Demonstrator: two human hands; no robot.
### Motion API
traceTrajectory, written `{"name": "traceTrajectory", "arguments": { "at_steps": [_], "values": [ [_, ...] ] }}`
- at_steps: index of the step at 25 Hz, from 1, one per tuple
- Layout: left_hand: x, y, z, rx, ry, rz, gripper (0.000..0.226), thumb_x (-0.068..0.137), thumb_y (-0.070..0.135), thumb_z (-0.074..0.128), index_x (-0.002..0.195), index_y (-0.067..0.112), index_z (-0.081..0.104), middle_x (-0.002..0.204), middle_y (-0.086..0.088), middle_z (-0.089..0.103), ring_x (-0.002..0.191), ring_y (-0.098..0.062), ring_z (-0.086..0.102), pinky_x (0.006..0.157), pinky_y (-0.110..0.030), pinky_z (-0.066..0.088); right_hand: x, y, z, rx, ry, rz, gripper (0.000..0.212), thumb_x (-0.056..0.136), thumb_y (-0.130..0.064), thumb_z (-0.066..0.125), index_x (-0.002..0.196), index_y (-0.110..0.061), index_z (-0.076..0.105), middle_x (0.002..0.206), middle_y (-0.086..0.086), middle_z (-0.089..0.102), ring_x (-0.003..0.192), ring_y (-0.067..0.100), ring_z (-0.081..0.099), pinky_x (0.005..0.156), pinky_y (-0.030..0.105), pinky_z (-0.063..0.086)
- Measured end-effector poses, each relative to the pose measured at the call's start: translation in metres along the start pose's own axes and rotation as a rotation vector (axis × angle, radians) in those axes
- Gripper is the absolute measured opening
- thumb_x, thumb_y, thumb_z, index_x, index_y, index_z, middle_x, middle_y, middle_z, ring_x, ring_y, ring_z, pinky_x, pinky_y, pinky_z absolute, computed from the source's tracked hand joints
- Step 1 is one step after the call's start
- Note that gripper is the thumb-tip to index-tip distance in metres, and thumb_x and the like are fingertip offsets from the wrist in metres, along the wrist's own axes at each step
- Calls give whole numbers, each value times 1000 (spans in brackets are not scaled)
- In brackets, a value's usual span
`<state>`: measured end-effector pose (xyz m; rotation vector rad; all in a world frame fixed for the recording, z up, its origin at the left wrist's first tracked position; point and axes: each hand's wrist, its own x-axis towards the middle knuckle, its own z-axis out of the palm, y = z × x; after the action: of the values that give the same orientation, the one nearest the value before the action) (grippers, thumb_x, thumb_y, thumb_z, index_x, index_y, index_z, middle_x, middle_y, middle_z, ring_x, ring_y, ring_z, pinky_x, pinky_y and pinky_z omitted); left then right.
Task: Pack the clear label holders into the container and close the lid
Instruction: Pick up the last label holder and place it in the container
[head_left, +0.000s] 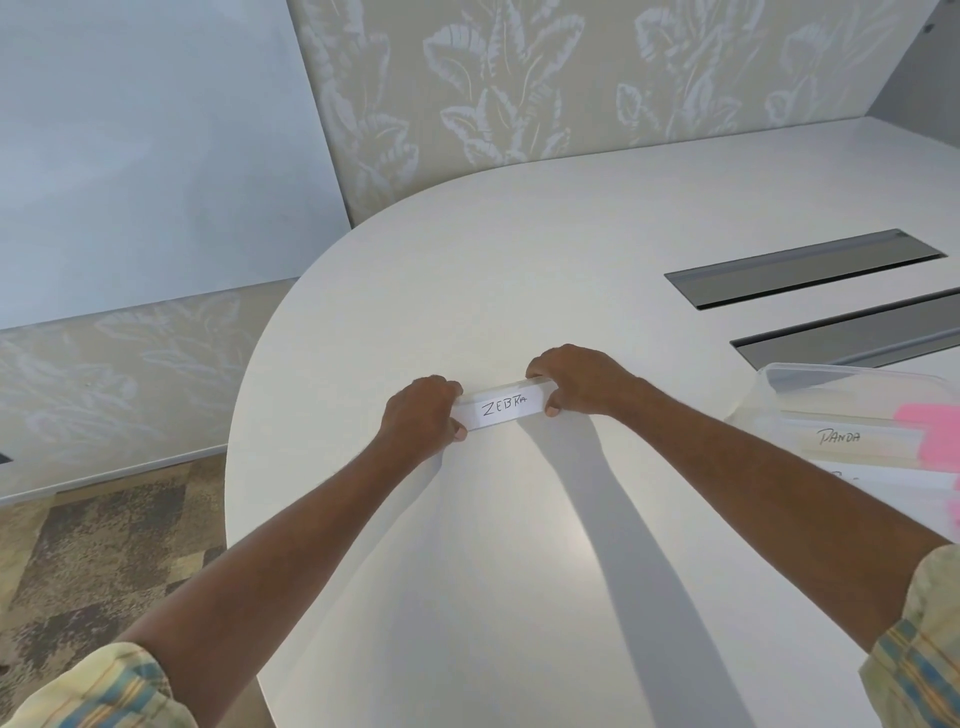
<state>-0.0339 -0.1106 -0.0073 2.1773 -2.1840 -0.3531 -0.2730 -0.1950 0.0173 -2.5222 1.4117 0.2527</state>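
Head view, looking down over your two outstretched forearms. Your left hand (423, 415) is curled closed around the left end of a clear label holder (501, 409), thumb tip showing at its lower edge. Your right hand (576, 382) is closed on the right end, fingers over the top, thumb under the near edge. Holder lies crosswise between both hands, tilted slightly up toward the right, low over the white table (467, 260); whether it touches the surface, you cannot tell. Paper insert inside reads "ZEBRA" in handwriting.

Container (852, 395), clear plastic, sits at the right edge of view, well apart from the held piece. Another label holder marked "PANDA" (839, 436) shows in or on it; exact seating unclear through the plastic. Pink patch (930, 431) beside that one, nature unclear.

Two dark recessed slots (800, 270) in the tabletop behind the container. Rolled plaid sleeves (919, 660) at both lower corners.
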Motion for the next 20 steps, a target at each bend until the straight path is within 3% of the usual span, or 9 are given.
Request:
{"name": "traceTrajectory", "arguments": {
  "at_steps": [8,15,20],
  "values": [
    [-1,11,-9,6,31,52,64,89,28,78,149,23,55,140,2,62,136,-23,54,101,-38,48,-21,9,-4,7,43,49,56,77,-22,83,130,-21,66,125,1,68,115,26,62,91,43,53],
    [-5,40,-30,0,68,104,64,87,30,81,146,24,58,139,0,64,133,-25,57,100,-38,48,-56,30,-19,62,124,76,55,78,-25,85,130,-23,67,124,-1,69,114,24,61,88,40,51],
    [-8,82,-49,11,123,188,64,87,32,81,146,25,58,138,0,65,132,-26,57,99,-39,50,-96,59,-41,114,205,107,53,75,-21,88,125,-23,71,116,0,73,102,24,64,83,41,54]
  ]
}}
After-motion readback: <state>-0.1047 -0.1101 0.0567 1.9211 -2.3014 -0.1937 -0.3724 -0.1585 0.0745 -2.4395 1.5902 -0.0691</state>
